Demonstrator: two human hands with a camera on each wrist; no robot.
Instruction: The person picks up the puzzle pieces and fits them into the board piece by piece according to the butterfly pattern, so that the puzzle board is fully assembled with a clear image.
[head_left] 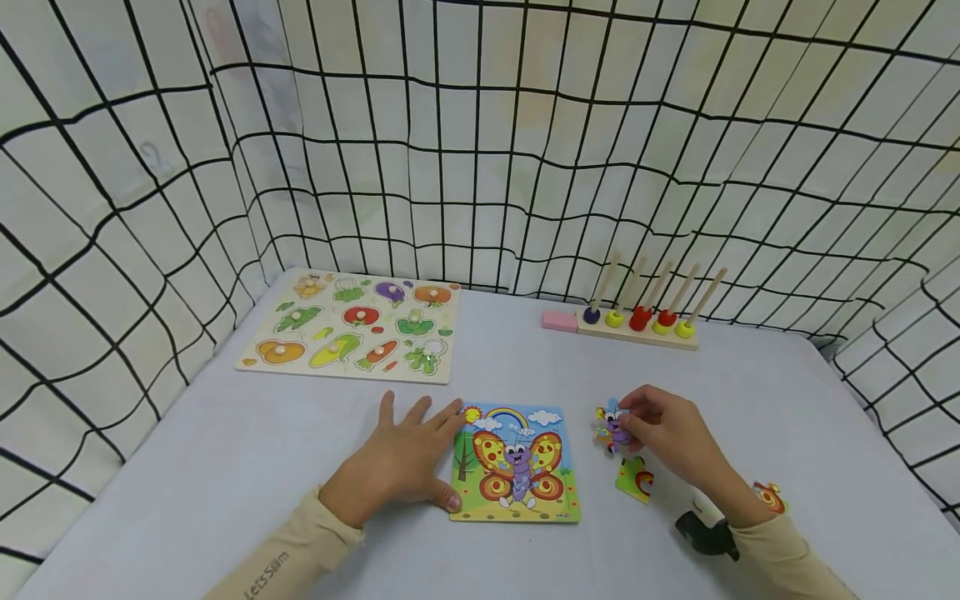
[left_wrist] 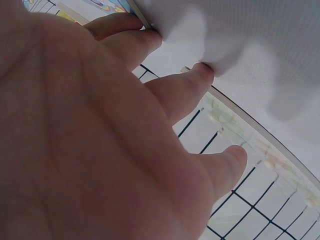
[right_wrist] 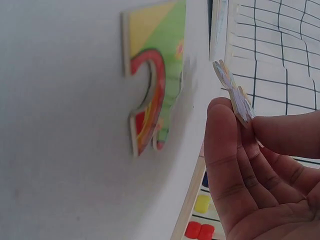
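A square butterfly puzzle board (head_left: pixel 564 504) lies flat on the white table. My left hand (head_left: pixel 397 458) rests beside it with fingers spread, thumb and fingertips touching the board's left side. To the right of the board, my right hand (head_left: pixel 671 433) pinches a puzzle piece (head_left: pixel 611 427) with a purple butterfly body on it, held raised between thumb and fingers. In the right wrist view that thin piece (right_wrist: pixel 239 97) is seen nearly edge-on. Just below this hand lies a loose green puzzle piece (head_left: pixel 628 482) with a red curve. Another puzzle piece (head_left: pixel 770 497) is partly hidden by the right forearm.
A wooden vegetable peg board (head_left: pixel 345 372) lies at the back left. At the back right stands a wooden peg rack (head_left: pixel 637 333) with coloured beads, beside a pink block (head_left: pixel 559 321). A dark object (head_left: pixel 705 535) is by the right wrist. Black netting (head_left: pixel 480 150) encloses the table.
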